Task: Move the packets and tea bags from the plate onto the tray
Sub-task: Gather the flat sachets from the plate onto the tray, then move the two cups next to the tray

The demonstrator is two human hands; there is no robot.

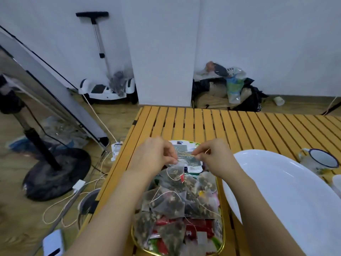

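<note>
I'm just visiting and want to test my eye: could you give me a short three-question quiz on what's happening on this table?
1. True or false: the white plate has no tea bags or packets on its visible part.
2. Which hand pinches the top of the hanging tea bag? A) left hand B) right hand C) neither
3. Fill in: the other hand pinches the bag's ____.

Key
1. True; the bags and packets lie heaped in the gold-rimmed tray.
2. A; the bag hangs over the tray from that grip.
3. String, stretched between both hands.
</note>
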